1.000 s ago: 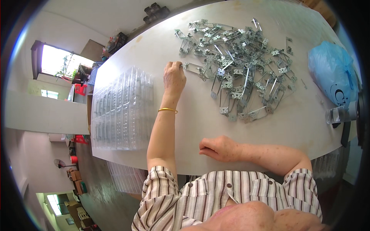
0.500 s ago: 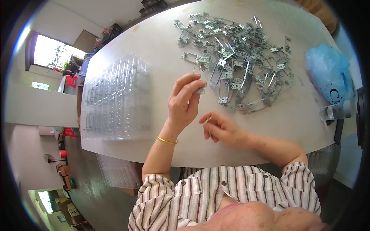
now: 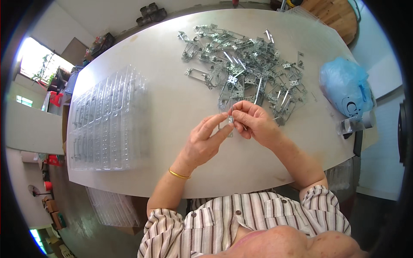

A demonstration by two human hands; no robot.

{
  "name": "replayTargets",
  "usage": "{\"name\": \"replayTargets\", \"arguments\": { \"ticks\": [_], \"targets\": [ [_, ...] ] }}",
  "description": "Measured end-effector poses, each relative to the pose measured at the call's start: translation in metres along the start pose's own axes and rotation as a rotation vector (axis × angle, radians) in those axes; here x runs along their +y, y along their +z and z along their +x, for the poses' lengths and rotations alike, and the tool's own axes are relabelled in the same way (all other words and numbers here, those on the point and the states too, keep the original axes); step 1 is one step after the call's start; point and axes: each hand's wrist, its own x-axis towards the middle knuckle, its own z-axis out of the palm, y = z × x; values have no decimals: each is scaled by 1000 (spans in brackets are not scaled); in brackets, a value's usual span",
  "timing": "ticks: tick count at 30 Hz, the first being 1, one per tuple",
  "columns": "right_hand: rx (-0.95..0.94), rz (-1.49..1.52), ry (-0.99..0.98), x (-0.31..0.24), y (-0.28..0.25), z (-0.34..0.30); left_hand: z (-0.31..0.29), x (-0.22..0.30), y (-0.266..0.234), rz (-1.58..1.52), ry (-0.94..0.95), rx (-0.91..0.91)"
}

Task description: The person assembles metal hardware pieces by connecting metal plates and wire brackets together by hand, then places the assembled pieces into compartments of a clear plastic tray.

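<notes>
A small silvery metal bracket (image 3: 231, 120) with thin rods is held up between my two hands, just in front of the heap. My left hand (image 3: 205, 138), a gold bangle at its wrist, pinches the bracket from the left. My right hand (image 3: 258, 123) closes its thumb and forefinger at the bracket's upper right side; its fingers partly hide the piece. Beyond my fingertips spreads a tangled heap of similar metal brackets (image 3: 241, 81), with several loose ones at its edges.
Clear plastic blister trays (image 3: 107, 124) stand stacked on the table's left, holding metal parts. A blue plastic bag (image 3: 346, 86) sits at the right edge, next to a clear container (image 3: 352, 124). More clear trays (image 3: 114, 206) lie below the table's left edge.
My right hand has risen from near the table's front edge to meet my left hand at the bracket. The left hand has come lower, and the whole view has shifted slightly.
</notes>
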Motion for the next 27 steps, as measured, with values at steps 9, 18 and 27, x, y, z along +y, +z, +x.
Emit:
{"name": "replayTargets", "arguments": {
  "ticks": [9, 18, 27],
  "targets": [
    [-15, -287, -122, -21, 11, -3, -14, -5, 3, -212, -203, 127],
    [-278, -842, -410, -23, 32, 14, -30, -18, -11, -1257, -808, -17],
    [-232, -1051, -298, -47, 27, 23, -23, -19, -12, -1269, -828, 25]
  ]
}}
